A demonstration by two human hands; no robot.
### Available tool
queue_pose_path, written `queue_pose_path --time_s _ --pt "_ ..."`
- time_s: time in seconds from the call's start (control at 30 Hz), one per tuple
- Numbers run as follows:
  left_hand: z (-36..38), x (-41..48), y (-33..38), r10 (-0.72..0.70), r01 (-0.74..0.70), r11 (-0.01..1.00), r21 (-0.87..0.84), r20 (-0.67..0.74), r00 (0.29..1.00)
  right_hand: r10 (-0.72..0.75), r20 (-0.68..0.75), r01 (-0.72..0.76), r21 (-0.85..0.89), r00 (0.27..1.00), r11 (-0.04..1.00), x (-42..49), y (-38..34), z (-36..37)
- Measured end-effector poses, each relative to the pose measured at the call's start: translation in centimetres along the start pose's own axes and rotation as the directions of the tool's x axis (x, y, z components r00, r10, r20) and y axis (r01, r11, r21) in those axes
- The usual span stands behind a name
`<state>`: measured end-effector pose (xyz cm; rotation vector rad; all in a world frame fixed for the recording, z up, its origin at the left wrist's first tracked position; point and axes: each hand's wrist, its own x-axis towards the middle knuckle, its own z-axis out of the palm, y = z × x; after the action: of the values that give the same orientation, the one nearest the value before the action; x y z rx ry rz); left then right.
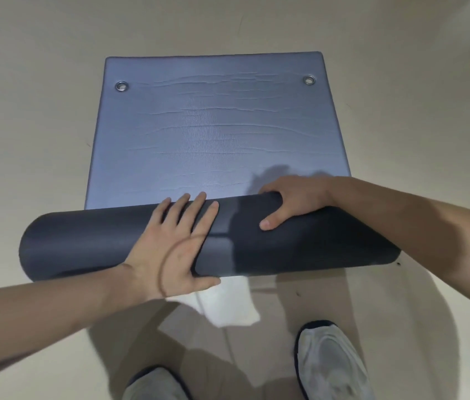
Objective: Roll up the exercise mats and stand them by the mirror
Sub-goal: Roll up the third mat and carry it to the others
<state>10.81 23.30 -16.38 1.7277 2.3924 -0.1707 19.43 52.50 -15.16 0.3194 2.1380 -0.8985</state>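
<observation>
A dark grey exercise mat [216, 125] lies on the floor, its near part wound into a thick roll [83, 243] that spans the frame from left to right. The flat part stretches away from me and ends in a short edge with two metal eyelets, one eyelet [122, 86] at the left and one eyelet [309, 80] at the right. My left hand [176, 246] lies flat on the roll's middle with straight, spread fingers. My right hand [291, 203] sits on the roll's far right side, fingers curled over its top and thumb on the near face.
Pale beige floor [40, 125] surrounds the mat on all sides. My two feet in light shoes stand just behind the roll, the right shoe [329, 362] and the left shoe [156, 385]. No mirror is in view.
</observation>
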Motion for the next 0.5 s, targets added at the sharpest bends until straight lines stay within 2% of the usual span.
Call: queue_pose_path --time_s 0.1,0.17,0.23,0.33,0.4,0.43,0.5 --pt "-0.7 1.9 -1.7 0.014 -0.013 1.0 -0.02 0.077 0.997 0.024 -0.236 -0.052 -0.114 0.971 0.992 -0.6 0.1 -0.1" --pt "-1.6 3.4 -3.0 0.036 -0.029 0.998 -0.054 0.13 0.991 -0.038 -0.428 -0.066 -0.225 0.903 0.972 -1.0 -0.2 0.2" --pt "-2.5 5.1 -4.3 0.048 -0.024 0.992 -0.121 0.198 0.979 -0.147 -0.556 -0.043 -0.314 0.818 0.949 -1.2 -1.0 1.1" --pt "-3.4 7.5 -6.0 0.039 0.031 0.97 -0.242 0.282 0.959 -0.261 -0.611 -0.037 -0.431 0.748 0.902 -1.4 -2.4 3.8" --pt "-3.7 8.7 -6.9 0.043 0.037 0.967 -0.254 0.303 0.952 -0.341 -0.632 -0.058 -0.523 0.696 0.85 -1.3 -2.7 6.2" --pt "-3.8 9.3 -7.3 0.048 0.031 0.968 -0.249 0.304 0.951 -0.36 -0.629 -0.08 -0.56 0.689 0.825 -1.3 -2.6 7.2" --pt "-3.9 9.9 -7.8 0.056 0.026 0.967 -0.254 0.309 0.949 -0.352 -0.595 -0.126 -0.614 0.723 0.779 -1.1 -2.3 8.1"
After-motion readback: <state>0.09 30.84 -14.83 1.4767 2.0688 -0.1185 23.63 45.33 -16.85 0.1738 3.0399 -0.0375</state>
